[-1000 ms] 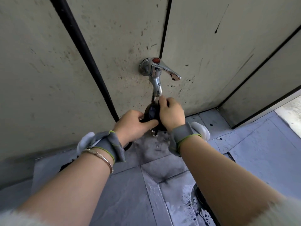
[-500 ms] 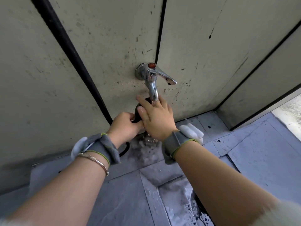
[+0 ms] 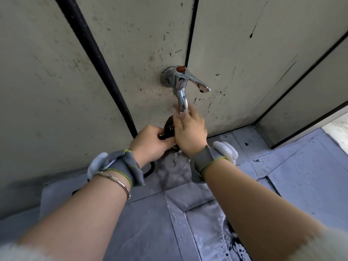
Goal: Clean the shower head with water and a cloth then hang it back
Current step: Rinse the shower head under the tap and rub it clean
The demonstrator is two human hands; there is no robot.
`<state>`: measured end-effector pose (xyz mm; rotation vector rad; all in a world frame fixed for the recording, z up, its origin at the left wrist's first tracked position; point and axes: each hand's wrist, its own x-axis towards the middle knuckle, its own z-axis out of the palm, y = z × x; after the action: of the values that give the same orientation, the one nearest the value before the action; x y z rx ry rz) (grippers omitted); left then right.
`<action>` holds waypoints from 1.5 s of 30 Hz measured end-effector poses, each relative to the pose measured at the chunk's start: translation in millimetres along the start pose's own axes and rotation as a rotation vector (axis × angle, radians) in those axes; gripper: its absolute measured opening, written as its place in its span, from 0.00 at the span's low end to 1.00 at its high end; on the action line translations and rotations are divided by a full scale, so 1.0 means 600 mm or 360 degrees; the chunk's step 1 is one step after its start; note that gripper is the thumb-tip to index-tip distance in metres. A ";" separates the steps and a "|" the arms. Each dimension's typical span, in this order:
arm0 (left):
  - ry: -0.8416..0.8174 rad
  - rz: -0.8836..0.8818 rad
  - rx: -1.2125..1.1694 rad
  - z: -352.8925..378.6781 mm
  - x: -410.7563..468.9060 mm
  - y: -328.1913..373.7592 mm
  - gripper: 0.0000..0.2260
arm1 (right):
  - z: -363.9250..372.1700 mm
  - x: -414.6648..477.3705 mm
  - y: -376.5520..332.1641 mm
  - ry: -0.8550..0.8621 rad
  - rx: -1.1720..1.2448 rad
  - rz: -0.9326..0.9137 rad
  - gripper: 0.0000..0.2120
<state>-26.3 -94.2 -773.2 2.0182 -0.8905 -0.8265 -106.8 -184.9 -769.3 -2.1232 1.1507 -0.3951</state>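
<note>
Head view.
A: shower head [image 3: 169, 123] sits low against the wall, right under the tap [image 3: 177, 80] spout [image 3: 182, 102]. Mostly hidden by both hands. The visible edge is dark, round and wet.
B: Grip?
A: left hand [image 3: 150, 143] curls round its lower part and holds it. right hand [image 3: 190, 132] lies over its face with the fingers fairly straight. Looks like rubbing, not grasping.
B: Delta vs a second ago?
A: The right hand was pinching at the top of the head. Half a second ago it spread flat. Now it's higher, fingertips [image 3: 189, 111] up at the spout. Left grip unchanged. water [image 3: 177, 154] runs thin off the spout and drips below the hands.
B: Meaning?
A: My read is the rinse step is under way, bare-handed. No cloth in view. Wipe and rehang still open.
B: Materials?
A: Tap is chrome with a curved spout, lever [image 3: 199, 85] swung right, red cap on top. hose [image 3: 98, 59] is black and smooth, runs diagonally down the wall and loops behind the left wrist. wall panels [image 3: 47, 81] are matte beige and speckled, with dark seams. floor tiles [image 3: 301, 176] are grey-blue, darker and wet beneath the hands. Grey knit gloves [image 3: 124, 166] are peeled back to both wrists, white fingers dangling. Thin metal bracelet [image 3: 116, 182] on the left wrist.
</note>
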 end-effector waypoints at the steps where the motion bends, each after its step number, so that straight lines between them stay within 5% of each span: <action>1: 0.0005 0.0001 -0.0016 0.001 0.000 0.000 0.13 | -0.005 0.004 0.003 0.0020 0.0156 0.0184 0.20; 3: 0.0005 -0.0002 -0.0049 0.000 0.000 0.000 0.11 | -0.011 0.001 0.005 -0.0006 0.0021 0.0142 0.20; 7: 0.0046 -0.0001 0.0011 -0.010 0.003 0.003 0.16 | -0.004 -0.017 -0.009 -0.0148 -0.0494 -0.0524 0.21; 12: 0.0082 -0.0005 0.0072 -0.011 0.002 0.011 0.18 | 0.005 -0.008 -0.012 -0.0048 -0.0181 -0.0246 0.21; 16: 0.0079 0.0040 -0.0056 -0.014 0.000 0.012 0.10 | -0.012 0.017 -0.003 0.0030 0.0444 0.0542 0.24; 18: 0.0074 0.0057 -0.0077 -0.015 -0.001 0.011 0.10 | -0.021 0.019 0.002 -0.0108 0.0848 0.0708 0.24; 22: 0.0048 0.0046 -0.0124 -0.018 -0.003 0.004 0.07 | -0.024 0.009 0.004 -0.0187 0.1149 0.0603 0.18; 24: 0.0039 0.0046 -0.0051 -0.016 -0.005 0.000 0.14 | -0.023 0.005 0.007 -0.0228 0.1258 0.0568 0.18; 28: 0.0031 -0.0189 0.0031 -0.003 0.000 0.013 0.32 | -0.023 0.001 0.003 -0.0071 0.0917 0.0501 0.16; 33: 0.0066 -0.0291 -0.0130 0.015 -0.002 0.025 0.30 | -0.027 0.001 -0.010 0.0064 0.0615 0.0320 0.14; 37: 0.0137 -0.0329 -0.0407 0.007 -0.001 0.034 0.27 | -0.039 -0.005 -0.019 -0.0276 0.1533 0.0499 0.12; 40: 0.0136 -0.0403 -0.0640 0.003 -0.002 0.037 0.27 | -0.050 -0.003 -0.016 -0.0653 0.2124 0.0446 0.20; 45: -0.0095 -0.0628 -0.0855 -0.005 -0.007 0.032 0.25 | -0.060 -0.011 -0.001 -0.1011 0.2143 0.0328 0.27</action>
<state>-32.1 -98.7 -754.6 1.7065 -0.2474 -1.1996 -129.9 -194.5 -742.6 -0.8106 0.4328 -0.2369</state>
